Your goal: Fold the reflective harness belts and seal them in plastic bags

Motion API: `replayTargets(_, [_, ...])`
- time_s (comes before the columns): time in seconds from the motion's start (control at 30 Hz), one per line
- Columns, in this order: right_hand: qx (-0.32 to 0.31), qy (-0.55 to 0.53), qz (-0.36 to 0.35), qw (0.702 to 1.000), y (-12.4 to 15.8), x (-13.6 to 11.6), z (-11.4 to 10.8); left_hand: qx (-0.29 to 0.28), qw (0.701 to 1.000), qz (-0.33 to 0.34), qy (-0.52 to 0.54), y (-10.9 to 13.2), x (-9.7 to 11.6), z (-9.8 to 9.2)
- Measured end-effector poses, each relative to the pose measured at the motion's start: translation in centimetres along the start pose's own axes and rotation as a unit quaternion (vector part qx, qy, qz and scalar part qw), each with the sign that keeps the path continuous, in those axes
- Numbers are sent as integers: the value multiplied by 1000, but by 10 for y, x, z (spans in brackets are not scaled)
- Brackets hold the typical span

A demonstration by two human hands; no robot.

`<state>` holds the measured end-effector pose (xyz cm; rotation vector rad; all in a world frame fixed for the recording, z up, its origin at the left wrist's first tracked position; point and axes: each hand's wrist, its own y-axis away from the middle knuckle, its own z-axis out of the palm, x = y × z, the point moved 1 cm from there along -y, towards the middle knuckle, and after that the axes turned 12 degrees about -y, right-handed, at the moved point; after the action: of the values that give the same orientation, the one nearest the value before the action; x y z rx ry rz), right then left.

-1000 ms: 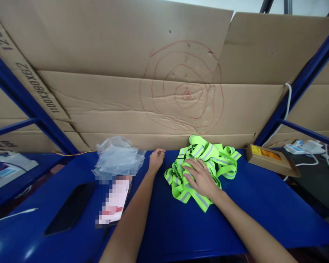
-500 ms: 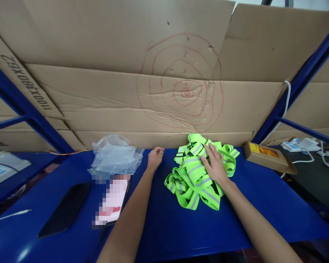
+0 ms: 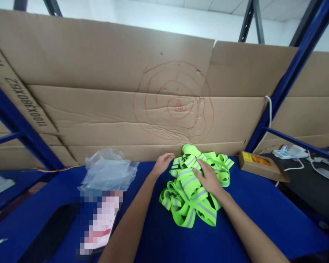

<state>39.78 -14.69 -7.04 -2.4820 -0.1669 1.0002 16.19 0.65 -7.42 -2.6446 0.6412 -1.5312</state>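
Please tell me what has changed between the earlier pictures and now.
The left hand has moved right, up to the edge of the green strap pile, its curled fingers straightening. The right hand has shifted from the pile's middle to its right side, and the front loops lie differently. The plastic bags and cardboard box stayed put.

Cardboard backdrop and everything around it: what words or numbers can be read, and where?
"1100X380X62", tilted, on the printed cardboard strip.
"120", cut off, higher on that strip.
Red rings: marks inside too faint.
Box label: too small.
Phone screen: pixelated, unreadable.
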Motion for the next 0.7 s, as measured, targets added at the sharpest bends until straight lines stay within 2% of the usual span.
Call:
replayTargets(0.07, [5, 6, -2, 1000, 1, -2, 0, -37, 999, 18, 1, -8, 14, 20])
replayTargets(0.17, [33, 16, 9, 999, 1, -6, -2, -74, 997, 17, -13, -8, 24, 45])
replayTargets(0.3, [48, 13, 7, 999, 1, -8, -7, -90, 996, 9, -15, 7, 23, 54])
replayTargets(0.43, [24, -7, -6, 1000, 2, -14, -2, -84, 996, -3, -16, 18, 25, 42])
replayTargets(0.57, [-14, -15, -6, 1000, -1, -34, 9, -60, 997, -24, -35, 29, 34, 10])
replayTargets(0.63, [-30, -18, -3, 999, -14, -44, 7, -13, 998, -28, -53, 47, 42, -8])
replayTargets(0.7, [-15, -15, 18, 1000, -33, -47, -1, 34, 997, -22, -72, 80, 50, -23])
